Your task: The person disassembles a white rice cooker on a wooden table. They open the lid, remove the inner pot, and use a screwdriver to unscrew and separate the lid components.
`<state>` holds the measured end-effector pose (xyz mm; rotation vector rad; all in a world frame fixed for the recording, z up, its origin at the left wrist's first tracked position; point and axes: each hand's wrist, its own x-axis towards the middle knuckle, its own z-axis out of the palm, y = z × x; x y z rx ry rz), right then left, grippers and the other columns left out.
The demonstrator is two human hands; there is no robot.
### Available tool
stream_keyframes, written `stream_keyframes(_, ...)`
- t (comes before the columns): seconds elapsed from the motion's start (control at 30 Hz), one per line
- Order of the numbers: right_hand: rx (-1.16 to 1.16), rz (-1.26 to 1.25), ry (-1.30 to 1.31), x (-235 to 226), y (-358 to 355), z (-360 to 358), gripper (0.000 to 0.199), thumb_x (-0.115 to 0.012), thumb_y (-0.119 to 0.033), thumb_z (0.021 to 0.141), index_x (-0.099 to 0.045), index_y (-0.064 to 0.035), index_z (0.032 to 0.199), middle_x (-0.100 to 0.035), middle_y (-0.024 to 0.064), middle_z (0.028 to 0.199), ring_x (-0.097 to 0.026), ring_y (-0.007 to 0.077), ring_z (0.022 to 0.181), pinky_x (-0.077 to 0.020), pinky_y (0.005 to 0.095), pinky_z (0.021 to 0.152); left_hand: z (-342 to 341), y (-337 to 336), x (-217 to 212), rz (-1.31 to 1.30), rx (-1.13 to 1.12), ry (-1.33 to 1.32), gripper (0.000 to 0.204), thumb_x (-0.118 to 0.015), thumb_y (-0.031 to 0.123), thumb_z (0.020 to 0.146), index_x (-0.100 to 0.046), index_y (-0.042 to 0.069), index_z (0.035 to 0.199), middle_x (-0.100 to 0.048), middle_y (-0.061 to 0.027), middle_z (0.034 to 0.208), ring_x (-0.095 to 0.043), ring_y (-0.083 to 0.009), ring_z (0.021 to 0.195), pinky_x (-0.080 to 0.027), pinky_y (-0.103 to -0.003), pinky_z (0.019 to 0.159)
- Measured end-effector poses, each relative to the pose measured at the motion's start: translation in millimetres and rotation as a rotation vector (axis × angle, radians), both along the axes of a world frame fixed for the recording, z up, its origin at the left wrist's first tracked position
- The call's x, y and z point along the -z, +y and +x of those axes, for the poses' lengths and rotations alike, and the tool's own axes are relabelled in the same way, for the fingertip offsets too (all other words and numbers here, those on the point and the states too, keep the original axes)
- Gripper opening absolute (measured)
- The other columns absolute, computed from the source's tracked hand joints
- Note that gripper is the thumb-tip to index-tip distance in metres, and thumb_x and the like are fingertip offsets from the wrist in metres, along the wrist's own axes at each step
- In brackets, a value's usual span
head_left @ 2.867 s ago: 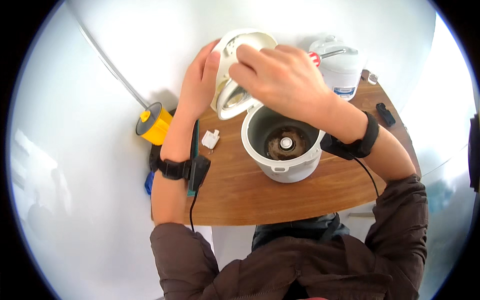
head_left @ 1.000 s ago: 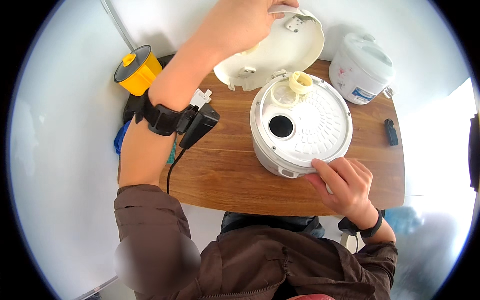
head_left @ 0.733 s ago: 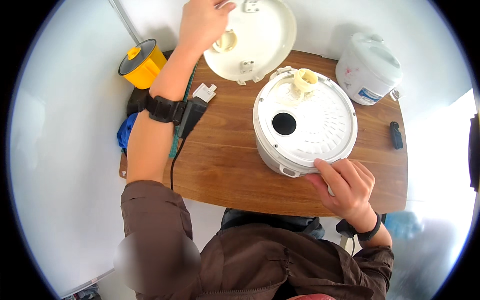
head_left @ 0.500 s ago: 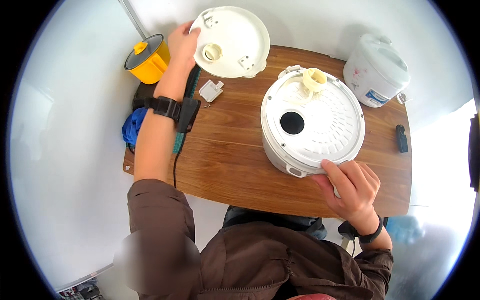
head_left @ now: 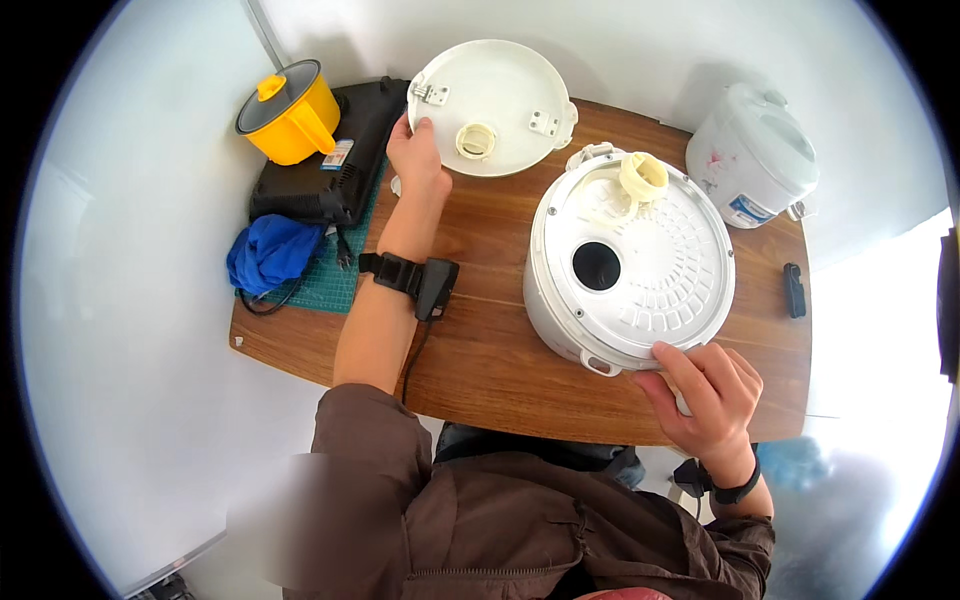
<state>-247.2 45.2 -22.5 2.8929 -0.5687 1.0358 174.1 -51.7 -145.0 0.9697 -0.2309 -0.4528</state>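
Observation:
My left hand (head_left: 418,158) is closed on the left edge of a round white lid cover (head_left: 505,85), whose inside faces up, with a cream ring and small metal plates on it. The cover is at the far side of the table. A white rice cooker (head_left: 560,315) stands right of it, with a silvery metal inner plate (head_left: 650,290) on top. That plate has a dark round hole and screws round its rim. A cream ring-shaped part (head_left: 643,177) sits at its far edge. My right hand (head_left: 705,395) grips the cooker's near rim; a small white bit shows between its fingers.
The wooden table (head_left: 480,370) carries a black device (head_left: 360,180) with a yellow pot (head_left: 290,125) on it, a blue cloth (head_left: 275,252) and a green cutting mat (head_left: 325,285) at left. At right are another white rice cooker (head_left: 750,150) and a small black object (head_left: 794,290).
My left hand has moved right and nearer with the lid cover, which has turned clockwise and now hangs over the small white piece. My right hand keeps its grip. The view has shifted slightly.

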Motion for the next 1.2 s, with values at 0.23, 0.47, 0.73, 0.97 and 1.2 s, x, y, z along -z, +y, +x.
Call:
stream_keyframes(0.23, 0.105, -0.044, 0.02, 8, 3, -3, 0.038, -0.091, -0.021, 0.069, -0.077, -0.0101, 0.103, -0.057, -0.0006, 0.073, -0.059, 0.0154, 0.059, -0.048, 0.029, 0.053, -1, 12, 5, -0.142, -0.049, 0.098, 0.033, -0.05, -0.003, 0.102, -0.052, -0.002, 0.135, -0.063, -0.015, 0.129, -0.067, -0.0266, 0.113, -0.058, -0.041, 0.096)
stream_keyframes(0.47, 0.291, 0.018, -0.058, 15, -43, 15, 0.038, -0.089, -0.019, 0.072, -0.075, -0.0136, 0.108, -0.064, 0.0011, 0.08, -0.062, 0.0173, 0.061, -0.0504, 0.0313, 0.055, 1, 26, -34, -0.236, -0.019, 0.05, 0.034, -0.047, -0.002, 0.103, -0.048, -0.002, 0.138, -0.059, -0.0185, 0.134, -0.064, -0.0324, 0.118, -0.056, -0.047, 0.101)
stream_keyframes(0.73, 0.386, -0.029, -0.073, 28, -123, 29, 0.035, -0.085, -0.027, 0.081, -0.074, -0.0215, 0.114, -0.069, -0.0011, 0.084, -0.065, 0.0182, 0.063, -0.0529, 0.0324, 0.059, 10, 54, -69, -0.182, 0.216, 0.09, 0.047, -0.047, 0.002, 0.105, -0.04, 0.0, 0.151, -0.05, -0.0211, 0.15, -0.053, -0.0361, 0.135, -0.045, -0.052, 0.115)
stream_keyframes(0.97, 0.4, -0.113, -0.099, 38, -174, 36, 0.031, -0.069, -0.036, 0.098, -0.071, -0.0161, 0.122, -0.068, 0.0037, 0.087, -0.062, 0.0195, 0.063, -0.0537, 0.0366, 0.064, -58, 93, -129, -0.028, 0.518, -0.17, 0.044, -0.057, 0.006, 0.102, -0.049, -0.003, 0.145, -0.061, -0.017, 0.139, -0.062, -0.0297, 0.125, -0.053, -0.043, 0.106)
stream_keyframes(1.2, 0.358, 0.283, -0.192, 13, -173, 34, 0.044, -0.077, -0.026, 0.087, -0.069, -0.0124, 0.128, -0.075, 0.0181, 0.101, -0.071, 0.0381, 0.093, -0.0564, 0.0451, 0.082, -112, 85, -89, 0.16, 1.082, -0.405, 0.045, -0.066, 0.008, 0.099, -0.056, 0.0, 0.142, -0.069, -0.009, 0.128, -0.067, -0.0173, 0.113, -0.056, -0.032, 0.096)
